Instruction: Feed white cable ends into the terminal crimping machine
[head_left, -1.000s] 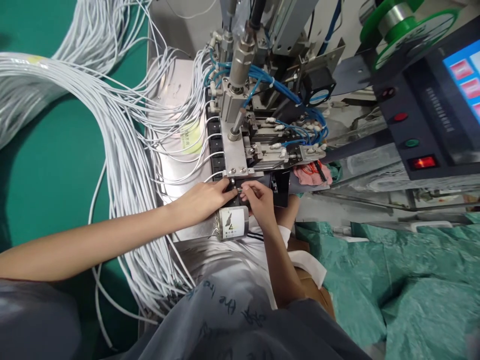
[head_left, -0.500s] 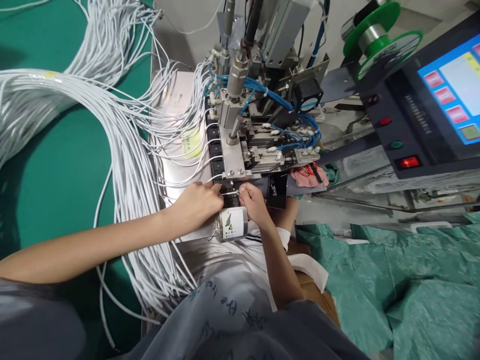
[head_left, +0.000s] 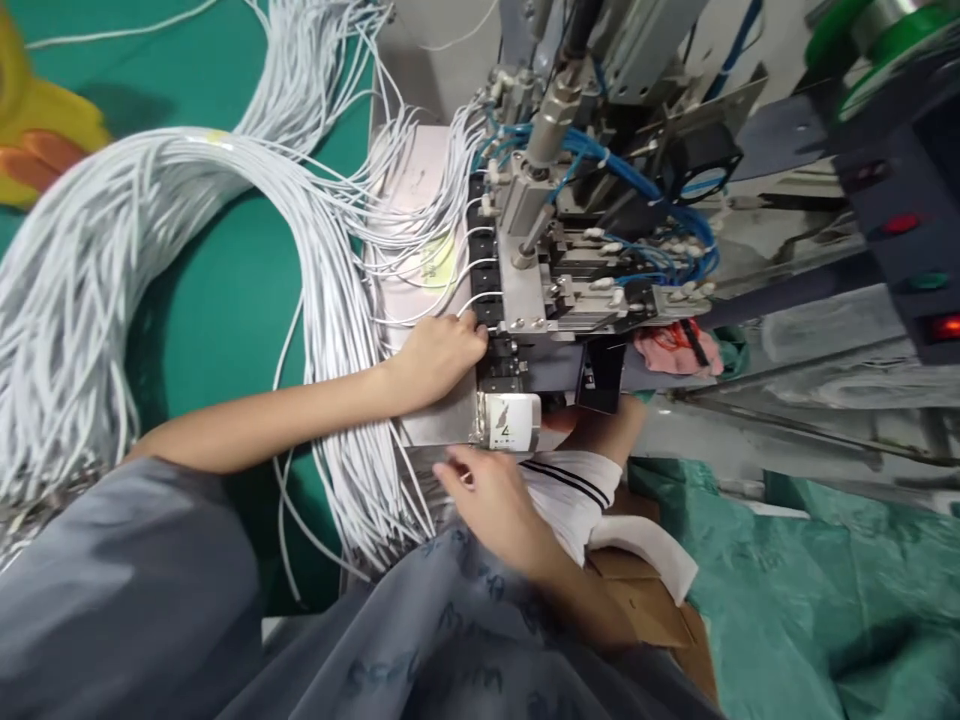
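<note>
My left hand [head_left: 442, 355] is at the row of black fixture blocks [head_left: 486, 275] along the machine's edge. Its fingers are bent and closed against a block, and what they grip is hidden. White cables [head_left: 330, 330] run from a thick bundle to these blocks, several of them lying in slots above my fingers. My right hand [head_left: 499, 500] is over my lap, below a small container with a white label [head_left: 511, 421]. Its thumb and index finger are apart, and I see nothing held. Loose cable ends lie to its left.
The machine [head_left: 536, 230] with metal cylinders and blue hoses rises beyond the blocks. A dark phone [head_left: 601, 375] and a pink cloth [head_left: 675, 350] lie to the right. A control box [head_left: 907, 220] stands farther right. Green sheeting [head_left: 810, 590] covers the lower right.
My right hand has let go of the white cable end at the blocks and moved down toward my lap. My left hand stays at the blocks. The view has shifted left.
</note>
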